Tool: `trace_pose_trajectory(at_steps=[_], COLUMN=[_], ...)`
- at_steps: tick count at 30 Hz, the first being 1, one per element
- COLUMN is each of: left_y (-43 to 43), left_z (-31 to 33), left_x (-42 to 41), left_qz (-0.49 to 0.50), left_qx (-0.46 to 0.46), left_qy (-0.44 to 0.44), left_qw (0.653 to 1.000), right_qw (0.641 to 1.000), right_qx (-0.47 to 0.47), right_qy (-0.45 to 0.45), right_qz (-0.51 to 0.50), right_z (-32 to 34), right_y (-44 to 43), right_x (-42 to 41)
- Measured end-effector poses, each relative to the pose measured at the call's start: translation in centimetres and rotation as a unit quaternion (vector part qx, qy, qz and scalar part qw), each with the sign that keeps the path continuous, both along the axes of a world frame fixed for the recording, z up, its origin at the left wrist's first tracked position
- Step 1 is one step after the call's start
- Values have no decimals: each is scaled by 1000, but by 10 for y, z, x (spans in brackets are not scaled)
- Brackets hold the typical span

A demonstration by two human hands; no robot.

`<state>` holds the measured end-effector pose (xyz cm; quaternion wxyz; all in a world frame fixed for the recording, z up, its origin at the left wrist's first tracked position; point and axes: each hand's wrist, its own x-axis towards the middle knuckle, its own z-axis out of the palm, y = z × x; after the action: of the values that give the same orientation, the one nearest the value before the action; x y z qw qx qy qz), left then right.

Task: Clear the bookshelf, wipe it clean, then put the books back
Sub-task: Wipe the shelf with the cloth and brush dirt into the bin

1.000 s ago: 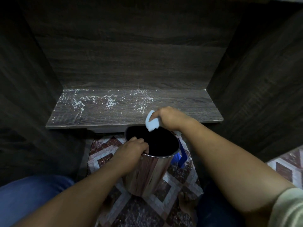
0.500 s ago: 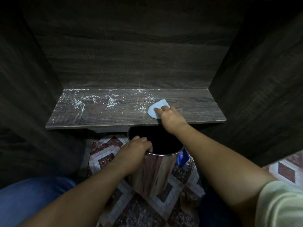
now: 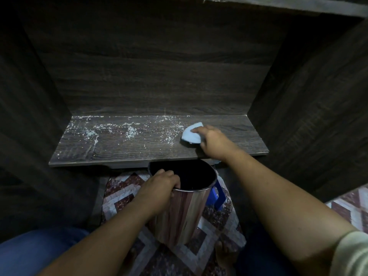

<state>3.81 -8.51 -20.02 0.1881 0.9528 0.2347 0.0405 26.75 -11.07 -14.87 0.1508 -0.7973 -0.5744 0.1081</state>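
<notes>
A dark wooden shelf board holds no books and is speckled with white dust across its left and middle. My right hand presses a pale blue wipe flat on the right half of the board, fingers curled over its near edge. My left hand grips the rim of a shiny metal bin, held tilted just below the board's front edge. The bin's inside is dark.
Dark side panels and a back wall close the shelf bay. A blue object sits behind the bin. Patterned floor tiles lie below, with my blue-clad knee at the lower left.
My right hand carried the wipe from above the bin's mouth up onto the board and further back and right along it. The left hand kept hold of the bin.
</notes>
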Motion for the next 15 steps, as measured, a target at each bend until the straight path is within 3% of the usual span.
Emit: trace_pose_trajectory(at_steps=[3, 10, 15], left_y=[2, 9, 17], left_z=[0, -4, -17], left_x=[0, 5, 7], left_qz=[3, 9, 20], left_qx=[-2, -4, -27], left_qy=[3, 9, 3], left_qw=[1000, 1000, 999], right_qw=[998, 994, 969], right_qx=[46, 27, 73], right_qy=[-34, -105, -235], right_qz=[-23, -32, -14], right_z=[-10, -18, -18], right_y=[9, 41, 74], right_x=[9, 27, 29])
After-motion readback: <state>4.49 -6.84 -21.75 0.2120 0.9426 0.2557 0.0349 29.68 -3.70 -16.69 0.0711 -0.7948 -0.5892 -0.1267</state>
